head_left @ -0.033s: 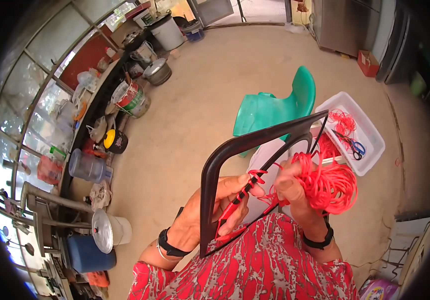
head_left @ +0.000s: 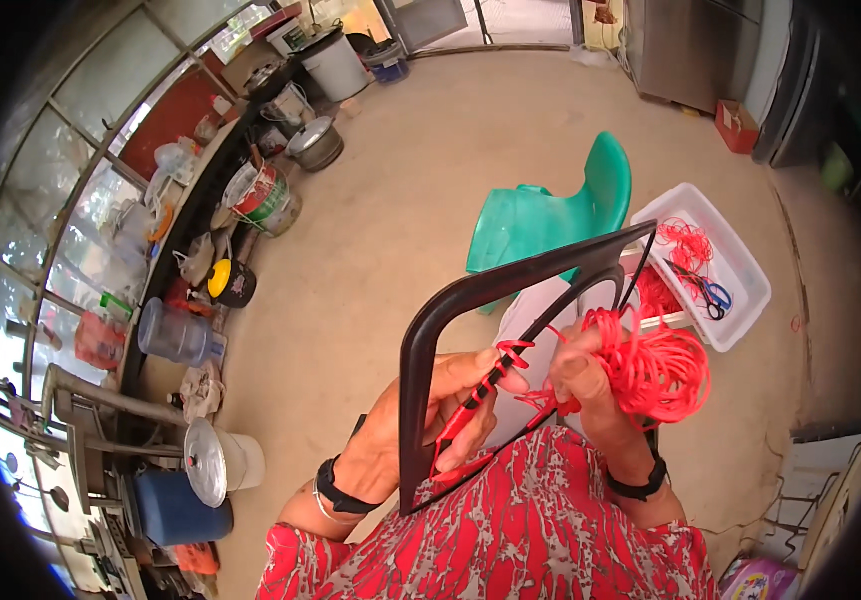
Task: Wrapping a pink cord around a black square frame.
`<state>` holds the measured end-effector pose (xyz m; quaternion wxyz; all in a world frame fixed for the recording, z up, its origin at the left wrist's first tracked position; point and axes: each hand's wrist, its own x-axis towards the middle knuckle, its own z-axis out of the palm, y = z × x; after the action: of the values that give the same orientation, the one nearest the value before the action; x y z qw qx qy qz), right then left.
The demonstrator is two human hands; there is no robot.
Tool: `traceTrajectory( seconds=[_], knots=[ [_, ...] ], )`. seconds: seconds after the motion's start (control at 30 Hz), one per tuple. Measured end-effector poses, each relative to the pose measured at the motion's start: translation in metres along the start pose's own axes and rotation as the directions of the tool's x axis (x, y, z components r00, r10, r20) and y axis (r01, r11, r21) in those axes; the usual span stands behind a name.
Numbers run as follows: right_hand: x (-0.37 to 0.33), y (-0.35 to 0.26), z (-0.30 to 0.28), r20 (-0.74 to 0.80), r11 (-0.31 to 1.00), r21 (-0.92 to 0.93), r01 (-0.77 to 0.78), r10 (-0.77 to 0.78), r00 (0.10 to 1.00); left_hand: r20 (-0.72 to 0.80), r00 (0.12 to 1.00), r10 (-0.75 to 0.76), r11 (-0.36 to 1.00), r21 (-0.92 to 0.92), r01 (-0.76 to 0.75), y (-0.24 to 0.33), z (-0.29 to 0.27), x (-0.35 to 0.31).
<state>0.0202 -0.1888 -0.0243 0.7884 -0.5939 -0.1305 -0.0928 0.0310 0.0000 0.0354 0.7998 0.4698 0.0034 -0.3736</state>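
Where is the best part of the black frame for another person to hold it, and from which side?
Probably its long upper bar, approached from the far side, facing the wearer. That stretch of the black frame looks slim and bare, with neither hand on it. The inner bar suits less: the left hand grips it, and red cord is wound around it.

A smooth beige floor point(head_left: 380, 180) spreads beyond the fingers point(head_left: 462, 374). Daylight enters a many-paned glass window point(head_left: 105, 75) to their left; ahead stands a green plastic chair point(head_left: 525, 228), far ahead-right a tall grey metal cabinet point(head_left: 685, 45).
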Motion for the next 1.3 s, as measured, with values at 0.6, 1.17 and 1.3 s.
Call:
traceTrajectory(
  seconds=[0.6,1.17,1.3],
  knots=[
    [0.008,0.017,0.0,0.234,0.728,0.559,-0.397,0.321,0.918,0.092,0.996,0.018,0.994,-0.111,-0.008,-0.003,-0.01,-0.002],
    [-0.016,0.016,-0.017,0.194,0.948,0.042,-0.316,0.302,0.933,0.008,0.995,0.102,0.984,-0.147,-0.1,-0.008,-0.013,-0.005],
    [-0.012,0.012,-0.006,0.204,0.932,0.065,-0.357,0.338,0.919,-0.013,0.995,0.101,0.985,-0.138,-0.102,-0.006,-0.011,-0.005]
  ],
)
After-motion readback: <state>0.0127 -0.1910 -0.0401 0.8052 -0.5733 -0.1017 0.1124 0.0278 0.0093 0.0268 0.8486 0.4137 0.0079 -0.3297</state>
